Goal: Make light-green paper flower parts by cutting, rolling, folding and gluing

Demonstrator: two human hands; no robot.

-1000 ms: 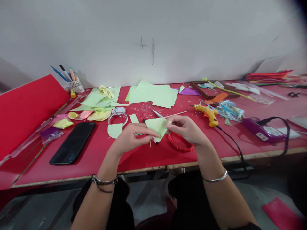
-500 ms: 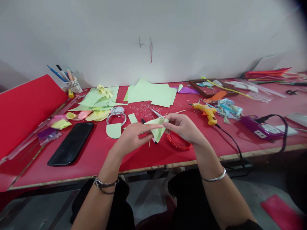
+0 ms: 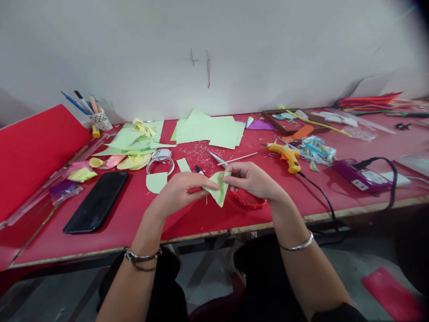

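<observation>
Between my two hands is a small piece of light green paper (image 3: 218, 193), bent and coming to a point at the bottom. My left hand (image 3: 182, 190) pinches its left edge between thumb and fingers. At its upper right edge my right hand (image 3: 250, 178) is closed on it with thumb and fingertips. Just behind the hands lie scissors (image 3: 217, 158), partly hidden, with a thin wooden stick (image 3: 241, 157) across them. A marker with a black cap (image 3: 199, 170) shows behind the paper. Beneath my right hand rests a red ring (image 3: 248, 202).
On the red table (image 3: 187, 223) lie a phone (image 3: 97, 201), a tape roll (image 3: 160, 165), cut green paper (image 3: 157, 182) and green sheets (image 3: 204, 129). To the right are a yellow glue gun (image 3: 286, 156) with its cord, and a purple power strip (image 3: 360, 174).
The green paper has turned so more of its face shows. My left index finger, earlier stretched across it, has drawn back to the left edge. The view has shifted slightly.
</observation>
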